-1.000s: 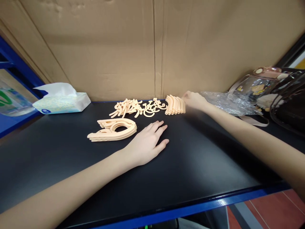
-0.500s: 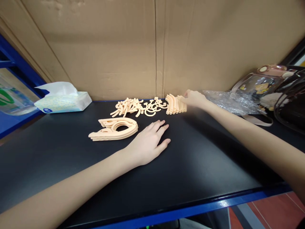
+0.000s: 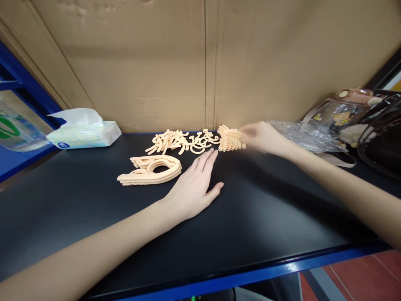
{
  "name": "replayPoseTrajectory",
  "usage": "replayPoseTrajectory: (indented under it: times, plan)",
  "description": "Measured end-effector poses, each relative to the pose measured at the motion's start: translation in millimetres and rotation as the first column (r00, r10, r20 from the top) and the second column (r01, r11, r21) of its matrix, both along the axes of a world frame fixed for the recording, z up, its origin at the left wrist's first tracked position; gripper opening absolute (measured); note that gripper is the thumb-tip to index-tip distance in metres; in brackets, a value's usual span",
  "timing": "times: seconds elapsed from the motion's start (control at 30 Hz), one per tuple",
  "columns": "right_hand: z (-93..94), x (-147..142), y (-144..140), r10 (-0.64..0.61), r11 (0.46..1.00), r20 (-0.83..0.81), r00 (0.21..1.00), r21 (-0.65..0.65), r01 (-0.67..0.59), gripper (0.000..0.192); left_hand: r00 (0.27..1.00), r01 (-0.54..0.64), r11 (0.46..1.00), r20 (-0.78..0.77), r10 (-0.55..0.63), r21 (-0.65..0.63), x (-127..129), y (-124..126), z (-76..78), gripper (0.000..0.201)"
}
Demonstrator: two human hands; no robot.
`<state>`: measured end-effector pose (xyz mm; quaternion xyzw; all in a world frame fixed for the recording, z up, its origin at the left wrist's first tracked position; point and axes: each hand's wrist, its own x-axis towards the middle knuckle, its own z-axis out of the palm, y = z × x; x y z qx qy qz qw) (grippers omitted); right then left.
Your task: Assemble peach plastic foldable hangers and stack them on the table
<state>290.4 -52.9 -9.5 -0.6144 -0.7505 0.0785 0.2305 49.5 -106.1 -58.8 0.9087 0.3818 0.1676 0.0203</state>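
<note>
My left hand [image 3: 194,186] rests on the black tabletop with fingers stretched out and thumb apart, holding nothing. Beside its wrist, to the left, lies a stack of peach plastic folding hangers [image 3: 147,179]. My right hand [image 3: 260,136] is at the right end of a row of peach curved hanger arms [image 3: 230,138]. Motion smears its fingertips, so whether they grip a piece cannot be made out. Left of that row are loose peach hooks [image 3: 203,140], and farther left a jumbled pile of curved hanger pieces [image 3: 169,140].
A tissue pack [image 3: 84,129] sits at the back left, near a clear container [image 3: 21,129] with a green mark. Crumpled clear plastic [image 3: 303,136], a transparent bottle [image 3: 341,110] and a dark bag [image 3: 384,133] occupy the back right. A cardboard wall [image 3: 150,62] closes the rear edge.
My right hand has come slightly back and to the right, fingers now blurred. The fingers of my left hand have stretched farther forward and drawn closer together.
</note>
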Motion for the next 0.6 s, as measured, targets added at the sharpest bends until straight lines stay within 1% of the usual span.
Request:
replayPoseTrajectory:
  times: [0.07,0.1,0.17,0.2,0.27,0.33,0.5,0.6]
  plan:
    - [-3.6,-13,-24,0.196,0.981,0.032,0.98,-0.014,-0.195,0.028,0.999,-0.011,0.995,0.053,0.005,0.098,1,-1,-0.2,0.068]
    - [-6.4,-19,-35,0.267,0.963,0.04,0.963,-0.025,-0.267,0.028,0.997,-0.016,0.991,0.074,0.006,0.131,1,0,0.0,0.066]
    - [-13.1,-30,-52,0.37,0.929,0.042,0.928,-0.045,-0.368,0.032,0.995,-0.034,0.988,0.098,0.019,0.151,1,0,1.0,0.057]
    - [-16.4,-33,-59,0.398,0.917,0.039,0.917,-0.041,-0.396,0.035,0.995,-0.039,0.989,0.093,0.026,0.143,1,1,1.9,0.049]
    - [-22.0,-37,-67,0.418,0.908,0.048,0.907,-0.048,-0.416,0.036,0.998,-0.028,0.993,0.055,0.022,0.117,0,2,4.3,0.033]
    - [-25.6,-37,-72,0.428,0.903,0.067,0.901,-0.057,-0.425,0.036,1.0,0.002,0.994,-0.001,-0.001,0.114,-1,3,6.9,0.023]
    - [-29.2,-32,-72,0.474,0.881,0.122,0.872,-0.073,-0.468,0.032,0.993,0.052,0.986,-0.117,-0.033,0.16,-4,4,11.3,0.025]
    - [-31.3,-33,-71,0.477,0.878,0.145,0.867,-0.039,-0.477,0.031,0.985,0.075,0.985,-0.162,-0.05,0.153,-5,4,12.4,0.026]
